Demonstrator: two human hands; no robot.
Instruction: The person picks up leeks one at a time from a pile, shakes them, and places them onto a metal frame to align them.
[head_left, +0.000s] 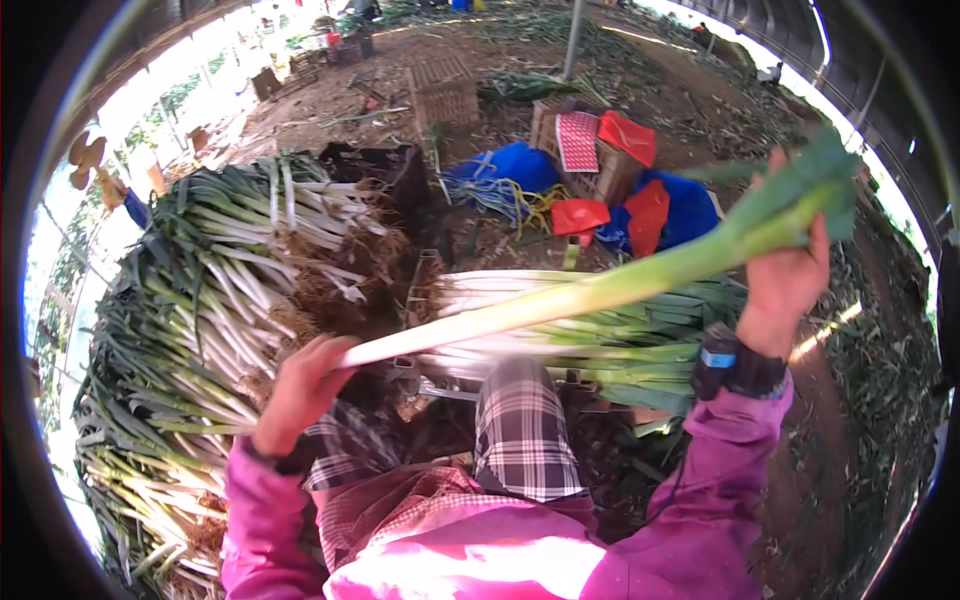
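A long leek [560, 300] stretches slantwise across my front, its white root end low at the left and its green top high at the right. My left hand [303, 388] is closed round the white end. Near the green leaves, my right hand [790, 270] grips the upper part, with the thumb and fingers on either side. Behind the held leek lies a row of cleaned leeks [510, 290], roots to the left and cut green tops to the right. At my left is a large heap of leeks [240, 290] with brown, soil-covered roots.
Beyond the row are a crate [605, 180] with red and patterned bags, blue bags [520, 165] and tangled yellow-blue cords [520, 205]. Farther off stands another slatted crate [443, 92]. A thin post [574, 40] rises at the back. Leaf scraps [870, 450] litter the ground at right.
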